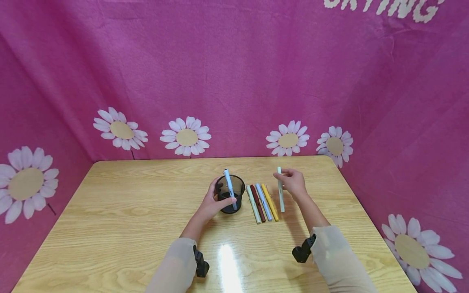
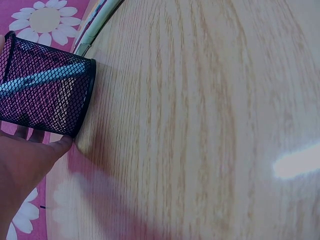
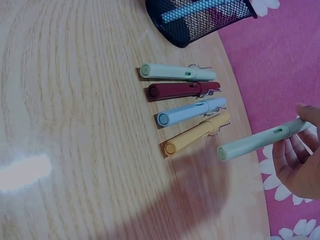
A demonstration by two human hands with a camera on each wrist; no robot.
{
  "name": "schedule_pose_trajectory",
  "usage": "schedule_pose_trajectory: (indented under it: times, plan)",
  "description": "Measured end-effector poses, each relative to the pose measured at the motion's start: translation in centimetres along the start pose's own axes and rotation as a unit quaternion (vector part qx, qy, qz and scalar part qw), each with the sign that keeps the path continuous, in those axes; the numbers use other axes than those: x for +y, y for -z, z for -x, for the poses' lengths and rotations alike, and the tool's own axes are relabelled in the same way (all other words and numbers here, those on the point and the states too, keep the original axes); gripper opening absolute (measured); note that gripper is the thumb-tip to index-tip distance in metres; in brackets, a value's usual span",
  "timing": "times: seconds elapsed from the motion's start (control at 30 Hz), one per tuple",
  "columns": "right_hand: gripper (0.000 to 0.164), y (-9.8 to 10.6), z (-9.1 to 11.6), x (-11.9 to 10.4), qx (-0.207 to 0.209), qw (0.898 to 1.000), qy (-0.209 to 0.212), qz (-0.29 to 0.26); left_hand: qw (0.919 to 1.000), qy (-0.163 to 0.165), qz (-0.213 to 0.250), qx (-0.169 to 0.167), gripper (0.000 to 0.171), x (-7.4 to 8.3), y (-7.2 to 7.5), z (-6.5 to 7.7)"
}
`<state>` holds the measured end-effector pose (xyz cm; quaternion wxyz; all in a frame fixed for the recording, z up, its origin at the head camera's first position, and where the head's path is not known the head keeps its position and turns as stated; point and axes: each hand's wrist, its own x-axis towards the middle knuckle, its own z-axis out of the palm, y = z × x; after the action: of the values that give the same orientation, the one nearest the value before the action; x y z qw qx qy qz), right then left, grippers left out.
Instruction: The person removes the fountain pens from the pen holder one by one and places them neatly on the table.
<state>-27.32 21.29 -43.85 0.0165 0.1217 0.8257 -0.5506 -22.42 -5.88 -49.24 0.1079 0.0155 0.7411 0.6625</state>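
Observation:
My left hand [image 1: 213, 203] grips a black mesh pen cup [image 2: 47, 90] around its side, with the thumb across the front. One light blue pen [image 1: 229, 181] leans inside the cup, its upper end above the rim. To the right, my right hand [image 1: 293, 182] pinches a pale green pen [image 3: 255, 142] near its clip end, held above the table. Between the hands lie a second pale green pen [image 3: 172, 71], a dark red pen [image 3: 175, 90], another light blue pen [image 3: 187, 112] and a yellow pen [image 3: 195, 134], side by side in a row.
The wooden table [image 1: 128, 211] has a bright light reflection near its front. Behind it and at both sides hangs a pink cloth [image 1: 234, 81] printed with white daisies. A small black camera [image 1: 304, 249] is strapped at the right wrist, another [image 1: 201, 263] at the left.

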Motion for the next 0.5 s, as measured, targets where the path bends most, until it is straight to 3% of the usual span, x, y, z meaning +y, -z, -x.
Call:
schedule_pose_trajectory:
  times: [0.5]
  plan:
    - [0.042, -0.1, -0.1, 1.8, 0.001, 0.999, 0.008, 0.037, 1.0000, -0.001, 0.004, -0.001, 0.089, 0.2, 0.0, 0.1]
